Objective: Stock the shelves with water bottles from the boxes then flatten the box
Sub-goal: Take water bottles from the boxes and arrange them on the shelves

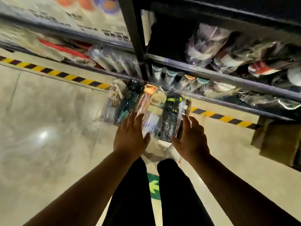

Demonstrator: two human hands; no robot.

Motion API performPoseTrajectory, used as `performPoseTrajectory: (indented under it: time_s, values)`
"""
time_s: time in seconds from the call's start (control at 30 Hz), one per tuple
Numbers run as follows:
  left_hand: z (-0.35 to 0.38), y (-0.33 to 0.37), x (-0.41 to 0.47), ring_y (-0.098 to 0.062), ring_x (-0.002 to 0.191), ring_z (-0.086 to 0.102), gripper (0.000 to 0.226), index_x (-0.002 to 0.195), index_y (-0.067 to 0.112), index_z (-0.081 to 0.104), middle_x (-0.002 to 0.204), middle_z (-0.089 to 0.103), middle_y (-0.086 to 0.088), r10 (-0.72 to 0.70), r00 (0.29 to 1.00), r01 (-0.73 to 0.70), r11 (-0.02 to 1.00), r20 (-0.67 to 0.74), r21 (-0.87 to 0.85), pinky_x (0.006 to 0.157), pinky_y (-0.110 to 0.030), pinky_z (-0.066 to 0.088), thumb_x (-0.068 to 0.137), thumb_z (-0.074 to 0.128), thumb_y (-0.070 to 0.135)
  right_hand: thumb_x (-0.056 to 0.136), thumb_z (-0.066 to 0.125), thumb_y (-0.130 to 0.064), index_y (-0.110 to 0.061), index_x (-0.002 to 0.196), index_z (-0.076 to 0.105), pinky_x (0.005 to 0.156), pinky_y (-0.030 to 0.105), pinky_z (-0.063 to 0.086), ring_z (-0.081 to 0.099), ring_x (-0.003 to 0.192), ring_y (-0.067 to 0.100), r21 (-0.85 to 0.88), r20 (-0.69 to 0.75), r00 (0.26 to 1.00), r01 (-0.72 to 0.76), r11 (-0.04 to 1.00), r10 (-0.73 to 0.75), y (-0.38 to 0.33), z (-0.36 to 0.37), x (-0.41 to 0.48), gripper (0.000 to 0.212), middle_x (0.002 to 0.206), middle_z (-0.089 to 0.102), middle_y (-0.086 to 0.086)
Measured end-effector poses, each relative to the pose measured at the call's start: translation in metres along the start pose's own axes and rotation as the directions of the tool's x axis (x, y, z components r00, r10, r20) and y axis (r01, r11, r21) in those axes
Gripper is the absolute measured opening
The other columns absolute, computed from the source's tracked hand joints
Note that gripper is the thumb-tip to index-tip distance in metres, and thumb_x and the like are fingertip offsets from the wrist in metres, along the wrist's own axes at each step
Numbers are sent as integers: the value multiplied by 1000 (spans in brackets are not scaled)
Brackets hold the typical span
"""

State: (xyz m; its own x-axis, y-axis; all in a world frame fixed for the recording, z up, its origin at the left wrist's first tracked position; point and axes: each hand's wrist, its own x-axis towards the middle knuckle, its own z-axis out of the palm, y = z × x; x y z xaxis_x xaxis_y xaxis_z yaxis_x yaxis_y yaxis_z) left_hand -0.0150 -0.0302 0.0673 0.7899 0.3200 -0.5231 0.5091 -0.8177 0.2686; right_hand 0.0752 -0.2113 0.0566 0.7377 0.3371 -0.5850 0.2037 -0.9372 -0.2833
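Several water bottles in clear plastic wrap lie side by side on the floor before the shelf: a dark teal one, a clear one with an orange lid and a black one with green trim. My left hand hovers with spread fingers over the near ends of the teal and orange bottles. My right hand, also spread, is at the right side of the black bottle. Whether either hand touches the wrap is unclear. More wrapped bottles stand on the low shelf.
A dark metal upright divides the rack. Yellow-black hazard tape runs along the floor. A cardboard box sits at the right under the shelf. Printed cartons fill the upper left shelf. My legs stand over a green arrow.
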Motion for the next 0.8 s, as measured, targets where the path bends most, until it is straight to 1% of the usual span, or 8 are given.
performPoseTrajectory:
  time_s: [0.1, 0.17, 0.27, 0.33, 0.4, 0.57, 0.67, 0.8]
  values:
    - [52, -23, 27, -33, 145, 31, 75, 155, 13, 25, 158, 31, -14, -11, 1000, 12, 999, 28, -43, 116, -45, 33, 94, 58, 44, 88, 66, -44, -19, 155, 17, 108, 45, 37, 32, 137, 36, 138, 7, 998, -70, 988, 69, 9, 64, 50, 86, 156, 24, 13]
    - [79, -35, 43, -32, 144, 33, 75, 154, 16, 27, 157, 32, -12, -12, 998, 15, 998, 54, -59, 115, -47, 35, 92, 61, 43, 88, 66, -43, -18, 155, 14, 109, 44, 35, 32, 138, 37, 229, -1, 987, -158, 961, 162, 16, 106, 87, 88, 156, 24, 15]
    - [111, -53, 61, -31, 145, 32, 74, 154, 16, 27, 158, 32, -11, 16, 997, -9, 996, 82, -90, 117, -48, 33, 92, 58, 42, 88, 67, -44, -18, 157, 6, 113, 44, 30, 26, 144, 38, 380, 29, 933, -341, 860, 358, 25, 159, 131, 95, 159, 19, 18]
    - [126, -65, 67, -31, 143, 35, 71, 152, 14, 31, 155, 37, -11, 35, 996, -26, 993, 77, -117, 117, -46, 33, 91, 57, 41, 84, 70, -46, -22, 157, 3, 112, 42, 32, 29, 143, 36, 474, 65, 905, -400, 785, 421, 31, 188, 149, 102, 159, 22, 17]
    - [136, -76, 70, -31, 139, 39, 70, 150, 15, 35, 152, 40, -10, 32, 996, -20, 990, 85, -139, 113, -44, 36, 90, 58, 40, 79, 76, -45, -27, 157, 2, 107, 42, 38, 39, 136, 36, 546, 63, 893, -404, 734, 445, 34, 208, 157, 109, 152, 31, 16]
    - [147, -96, 80, -32, 131, 46, 67, 147, 14, 39, 146, 46, -11, 81, 989, -64, 989, 128, -134, 105, -42, 40, 87, 58, 38, 70, 82, -38, -34, 154, 7, 106, 45, 40, 44, 130, 33, 593, -21, 880, -371, 715, 474, 39, 223, 158, 113, 145, 41, 11]
    - [142, -97, 86, -32, 131, 45, 66, 147, 14, 40, 146, 45, -11, 79, 986, -58, 988, 148, -145, 105, -40, 38, 88, 63, 33, 64, 83, -40, -35, 152, 15, 104, 49, 45, 48, 128, 28, 621, -52, 881, -340, 706, 471, 39, 213, 142, 111, 142, 49, 4]
    - [127, -80, 99, -29, 134, 44, 60, 147, 17, 41, 147, 46, -9, 70, 978, -9, 956, 199, -292, 108, -37, 35, 93, 64, 30, 56, 80, -42, -51, 141, 19, 93, 45, 54, 61, 112, 23, 690, -41, 887, -308, 654, 461, 39, 187, 100, 105, 125, 63, -5]
